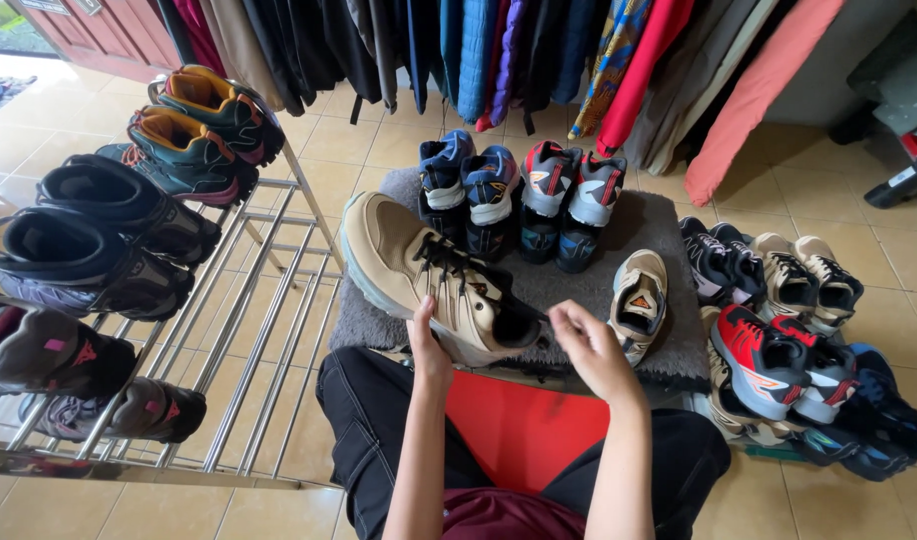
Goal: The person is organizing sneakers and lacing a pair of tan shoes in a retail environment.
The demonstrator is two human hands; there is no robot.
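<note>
Left of the hands stands the metal shoe rack [269, 330], loaded with dark boots. Beyond them lies the grey mat [659, 235] with pairs lined up. Up front, the tan shoe [419, 270] is lifted, left hand [431, 345] gripping its heel side. Right hand [591, 350] pinches the black lace [534, 312], fingers narrow.
</note>
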